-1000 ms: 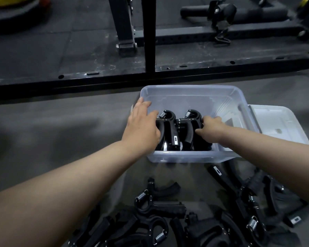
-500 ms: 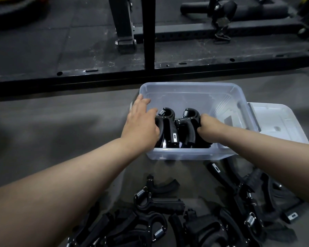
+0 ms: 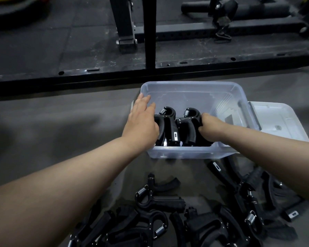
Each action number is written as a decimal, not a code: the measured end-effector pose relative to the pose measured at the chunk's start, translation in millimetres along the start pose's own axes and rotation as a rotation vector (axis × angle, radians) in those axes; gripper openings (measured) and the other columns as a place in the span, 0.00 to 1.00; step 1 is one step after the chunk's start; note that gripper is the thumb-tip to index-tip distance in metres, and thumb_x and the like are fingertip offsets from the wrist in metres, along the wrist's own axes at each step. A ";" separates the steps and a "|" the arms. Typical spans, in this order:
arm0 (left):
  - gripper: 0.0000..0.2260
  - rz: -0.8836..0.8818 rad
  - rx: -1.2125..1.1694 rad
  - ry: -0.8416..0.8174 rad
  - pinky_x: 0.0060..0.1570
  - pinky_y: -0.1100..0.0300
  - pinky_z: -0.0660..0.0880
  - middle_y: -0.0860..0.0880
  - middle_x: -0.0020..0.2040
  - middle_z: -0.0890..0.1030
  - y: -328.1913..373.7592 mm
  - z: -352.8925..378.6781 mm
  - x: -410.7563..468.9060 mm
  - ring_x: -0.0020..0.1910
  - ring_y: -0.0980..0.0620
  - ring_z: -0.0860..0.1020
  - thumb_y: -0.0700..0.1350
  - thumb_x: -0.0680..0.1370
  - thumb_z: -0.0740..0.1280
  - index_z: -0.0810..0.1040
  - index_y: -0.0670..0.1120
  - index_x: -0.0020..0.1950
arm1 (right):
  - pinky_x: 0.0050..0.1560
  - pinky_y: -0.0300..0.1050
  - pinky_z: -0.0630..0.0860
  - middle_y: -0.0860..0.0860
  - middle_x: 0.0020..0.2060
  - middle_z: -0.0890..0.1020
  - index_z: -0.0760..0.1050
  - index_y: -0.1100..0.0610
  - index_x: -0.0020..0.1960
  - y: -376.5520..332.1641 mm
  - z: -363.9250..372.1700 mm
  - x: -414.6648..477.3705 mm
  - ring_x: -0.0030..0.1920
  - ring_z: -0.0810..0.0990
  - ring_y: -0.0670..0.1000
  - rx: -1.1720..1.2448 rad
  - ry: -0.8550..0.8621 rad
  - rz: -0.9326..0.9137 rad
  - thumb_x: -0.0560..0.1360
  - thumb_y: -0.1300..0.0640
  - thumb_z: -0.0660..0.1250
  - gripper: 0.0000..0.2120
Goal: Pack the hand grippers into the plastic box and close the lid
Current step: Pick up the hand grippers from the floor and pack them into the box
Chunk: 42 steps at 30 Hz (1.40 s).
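Right hand [image 3: 206,124] has dug deeper, seemingly curled round the right gripper [image 3: 187,127]; flat left hand [image 3: 141,122] still braces the left gripper [image 3: 168,125], seating both in the box [image 3: 185,85].

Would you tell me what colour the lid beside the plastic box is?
The lid is white; the head view shows it.

The box [image 3: 189,85] has its far half free; hand grippers [image 3: 169,125] fill its near half; loose grippers [image 3: 161,202] litter the floor [image 3: 78,132] before it.
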<state>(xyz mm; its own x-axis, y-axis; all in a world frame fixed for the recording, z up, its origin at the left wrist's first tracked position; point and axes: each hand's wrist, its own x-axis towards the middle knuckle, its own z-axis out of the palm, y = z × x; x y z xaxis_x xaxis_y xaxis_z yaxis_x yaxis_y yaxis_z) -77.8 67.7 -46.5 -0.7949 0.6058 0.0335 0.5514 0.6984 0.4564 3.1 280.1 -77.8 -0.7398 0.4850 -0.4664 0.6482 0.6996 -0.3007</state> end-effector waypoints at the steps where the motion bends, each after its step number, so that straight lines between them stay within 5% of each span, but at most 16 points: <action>1: 0.27 -0.002 -0.003 -0.003 0.74 0.57 0.44 0.49 0.79 0.51 0.2 -0.3 0.0 0.78 0.53 0.42 0.38 0.76 0.56 0.61 0.43 0.76 | 0.47 0.45 0.71 0.63 0.56 0.79 0.67 0.65 0.63 -0.9 0.1 -0.3 0.56 0.78 0.62 -0.003 0.002 0.000 0.77 0.63 0.59 0.15; 7: 0.27 -0.007 -0.046 0.015 0.74 0.56 0.46 0.49 0.79 0.52 -0.6 2.3 1.1 0.78 0.54 0.43 0.35 0.76 0.56 0.61 0.42 0.76 | 0.46 0.44 0.71 0.63 0.57 0.78 0.66 0.66 0.64 -1.6 6.3 3.3 0.55 0.78 0.62 0.014 -0.020 0.021 0.77 0.61 0.60 0.17; 12: 0.28 -0.040 -0.188 0.060 0.74 0.61 0.45 0.51 0.79 0.53 -5.3 3.8 2.6 0.78 0.56 0.46 0.33 0.75 0.54 0.60 0.42 0.76 | 0.45 0.43 0.69 0.62 0.50 0.78 0.69 0.62 0.52 -3.9 4.3 1.9 0.48 0.76 0.59 0.066 -0.014 -0.006 0.77 0.62 0.58 0.05; 17: 0.28 -0.034 -0.199 0.050 0.73 0.64 0.43 0.51 0.79 0.53 -6.3 3.2 2.3 0.78 0.56 0.46 0.33 0.75 0.54 0.61 0.42 0.76 | 0.46 0.43 0.70 0.60 0.47 0.79 0.72 0.60 0.49 -6.3 5.1 0.0 0.49 0.77 0.59 0.091 -0.014 -0.034 0.77 0.62 0.57 0.05; 27: 0.29 -0.042 -0.229 0.007 0.71 0.66 0.39 0.50 0.79 0.52 -6.4 0.7 2.3 0.77 0.56 0.44 0.30 0.74 0.52 0.61 0.41 0.76 | 0.53 0.49 0.76 0.60 0.53 0.79 0.71 0.62 0.60 -4.7 0.4 -3.9 0.53 0.78 0.61 0.068 -0.036 -0.032 0.79 0.56 0.57 0.14; 30: 0.30 -0.053 -0.250 0.005 0.72 0.66 0.40 0.50 0.79 0.52 -8.3 2.6 2.0 0.77 0.56 0.44 0.29 0.74 0.52 0.61 0.41 0.76 | 0.62 0.54 0.72 0.63 0.62 0.74 0.67 0.63 0.64 -8.9 -0.4 -4.6 0.61 0.74 0.64 -0.027 0.078 -0.101 0.79 0.52 0.58 0.19; 34: 0.27 -0.013 -0.216 -0.017 0.61 0.77 0.32 0.47 0.79 0.52 -11.6 1.7 1.5 0.78 0.52 0.44 0.28 0.72 0.54 0.67 0.40 0.72 | 0.51 0.48 0.72 0.61 0.57 0.77 0.72 0.62 0.57 -30.8 -3.8 -23.9 0.53 0.76 0.59 0.042 0.081 -0.230 0.79 0.55 0.59 0.12; 36: 0.25 -0.005 -0.202 -0.032 0.57 0.80 0.31 0.46 0.79 0.53 -12.5 0.7 2.3 0.78 0.50 0.44 0.28 0.71 0.55 0.70 0.39 0.68 | 0.57 0.49 0.72 0.60 0.61 0.76 0.71 0.62 0.62 -40.2 -1.3 -39.4 0.58 0.76 0.59 0.040 0.077 -0.311 0.79 0.55 0.59 0.15; 42: 0.25 -0.041 -0.190 0.008 0.64 0.74 0.36 0.45 0.79 0.54 -17.5 0.0 -6.2 0.78 0.49 0.46 0.28 0.72 0.56 0.70 0.37 0.68 | 0.62 0.42 0.64 0.55 0.65 0.74 0.68 0.57 0.70 -50.4 11.4 -69.2 0.67 0.71 0.54 -0.012 0.048 -0.566 0.81 0.51 0.57 0.20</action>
<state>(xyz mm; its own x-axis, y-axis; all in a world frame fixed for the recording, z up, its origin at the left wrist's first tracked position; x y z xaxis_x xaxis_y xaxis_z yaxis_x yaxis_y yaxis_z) -82.5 51.7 -54.7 -0.8180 0.5750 0.0179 0.4616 0.6375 0.6169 23.6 205.3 -39.8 -0.9789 0.0554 -0.1964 0.1458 0.8633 -0.4831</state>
